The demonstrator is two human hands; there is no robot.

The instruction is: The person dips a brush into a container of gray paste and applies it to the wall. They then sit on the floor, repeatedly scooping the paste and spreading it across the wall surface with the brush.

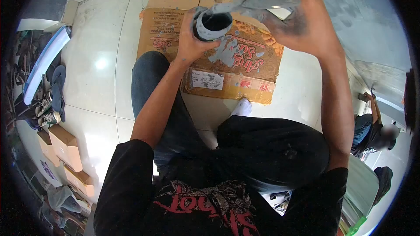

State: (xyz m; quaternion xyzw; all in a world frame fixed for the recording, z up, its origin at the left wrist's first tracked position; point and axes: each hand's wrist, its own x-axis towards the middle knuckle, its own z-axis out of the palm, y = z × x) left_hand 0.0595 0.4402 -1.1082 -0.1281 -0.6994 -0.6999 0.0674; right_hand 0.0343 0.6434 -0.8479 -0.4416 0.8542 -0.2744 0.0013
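Basically, head view: left hand (188, 41) has its fingers wrapped around a grey-smeared cup (212, 33), held up over the flattened cardboard (253, 54), mouth toward the camera. Right hand (304, 26), also coated grey, has its fingers pinched on a grey-coated tool (226, 7), tip at the cup's rim, exact type unclear under the coating. Grey splotches mark the cardboard on the tile floor (94, 81), dark sandals (58, 83) off left, another person (369, 133) far right.
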